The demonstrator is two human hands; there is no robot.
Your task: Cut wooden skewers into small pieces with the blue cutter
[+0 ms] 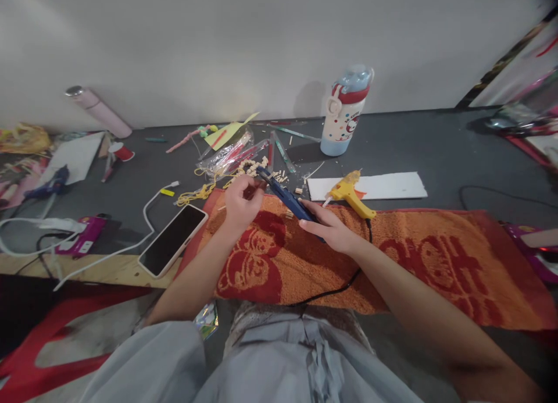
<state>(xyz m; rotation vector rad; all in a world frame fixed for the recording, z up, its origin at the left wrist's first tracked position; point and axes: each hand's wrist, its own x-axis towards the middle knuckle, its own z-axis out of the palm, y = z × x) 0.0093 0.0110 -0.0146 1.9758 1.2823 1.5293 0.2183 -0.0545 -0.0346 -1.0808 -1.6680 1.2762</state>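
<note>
My right hand (329,225) is wrapped round the lower part of a long, narrow, dark blue hand tool (285,198), which slants up to the left above the towel. Its exact kind is unclear. At the tool's upper end my left hand (244,199) is closed in a pinch; whatever its fingers hold is hidden. Small cut wooden pieces (279,176) lie scattered behind the tool's tip, beside a heap of pale wooden bits (250,167). Under both hands spreads an orange and red towel (322,263).
A yellow glue gun (351,193) rests across a white board (392,185), its black cord trailing over the towel. Behind stands a drinking bottle (346,112). At left are a phone (173,240), a white cable (150,208), a pink flask (99,111) and yellow string (196,193).
</note>
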